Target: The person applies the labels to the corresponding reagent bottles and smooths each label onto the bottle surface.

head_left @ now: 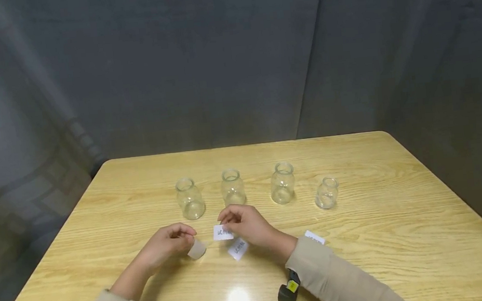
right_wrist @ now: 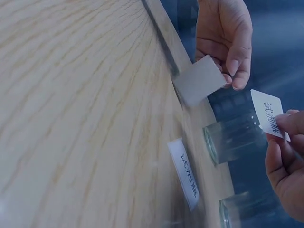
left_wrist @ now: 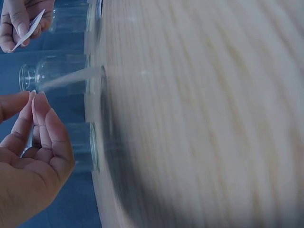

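Observation:
My left hand [head_left: 165, 247] pinches a small off-white paper piece [head_left: 197, 249] between thumb and fingertips. Its side facing the right wrist view is blank, and it appears edge-on in the left wrist view. Beside it, my right hand [head_left: 250, 224] holds a white label [right_wrist: 267, 113] with dark handwriting, gripped at one edge by thumb and fingers. A similar handwritten label [head_left: 238, 249] lies on the table just below the right hand. Behind both hands stand three larger clear glass jars [head_left: 191, 201], one of them partly covered by the right hand's fingers.
A smaller glass jar [head_left: 327, 194] stands to the right of the larger ones. Another white label [head_left: 314, 237] lies near the right forearm, partly hidden by the sleeve. The wooden table [head_left: 404, 212] ends at dark grey curtains [head_left: 198, 67].

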{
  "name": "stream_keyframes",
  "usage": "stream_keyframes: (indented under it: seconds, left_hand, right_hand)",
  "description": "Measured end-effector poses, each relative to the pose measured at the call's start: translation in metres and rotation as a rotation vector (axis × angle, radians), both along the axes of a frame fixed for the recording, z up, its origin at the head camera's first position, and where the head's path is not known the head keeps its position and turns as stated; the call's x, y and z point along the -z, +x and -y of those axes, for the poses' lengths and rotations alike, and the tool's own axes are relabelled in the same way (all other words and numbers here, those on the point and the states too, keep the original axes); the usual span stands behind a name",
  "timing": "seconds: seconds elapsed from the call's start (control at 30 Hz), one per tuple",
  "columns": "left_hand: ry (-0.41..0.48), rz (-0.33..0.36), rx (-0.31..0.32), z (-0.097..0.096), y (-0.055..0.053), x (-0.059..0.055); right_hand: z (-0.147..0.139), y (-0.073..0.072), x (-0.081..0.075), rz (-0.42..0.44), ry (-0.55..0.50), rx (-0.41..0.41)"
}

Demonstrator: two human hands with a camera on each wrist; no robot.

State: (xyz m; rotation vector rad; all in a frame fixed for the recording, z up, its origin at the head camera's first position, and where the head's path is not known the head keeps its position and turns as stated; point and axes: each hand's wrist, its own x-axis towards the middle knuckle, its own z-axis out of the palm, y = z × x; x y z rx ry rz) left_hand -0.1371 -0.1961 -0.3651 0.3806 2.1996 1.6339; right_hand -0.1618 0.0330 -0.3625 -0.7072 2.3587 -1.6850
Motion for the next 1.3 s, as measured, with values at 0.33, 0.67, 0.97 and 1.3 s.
stream_keyframes:
  seconds: [0.33, 0.67, 0.97, 1.3]
  left_hand:
    - [0.085, 0.028, -0.078, -0.015, -0.001, -0.002]
    - [0.146, -0.025, -0.096, -0.033, -0.005, -0.002]
    - [0.119, -0.035, -0.226, -0.037, -0.006, 0.000]
    - [0.184, -0.040, -0.340, -0.037, -0.007, -0.003]
  right_hand:
    - [0.009, 0.000, 0.002, -0.014, -0.033, 0.018]
    - [0.014, 0.000, 0.002, -0.023, -0.017, -0.005]
    - [0.015, -0.001, 0.003, -0.026, -0.016, 0.034]
    - [0.022, -0.005, 0.003, 0.095, -0.102, 0.061]
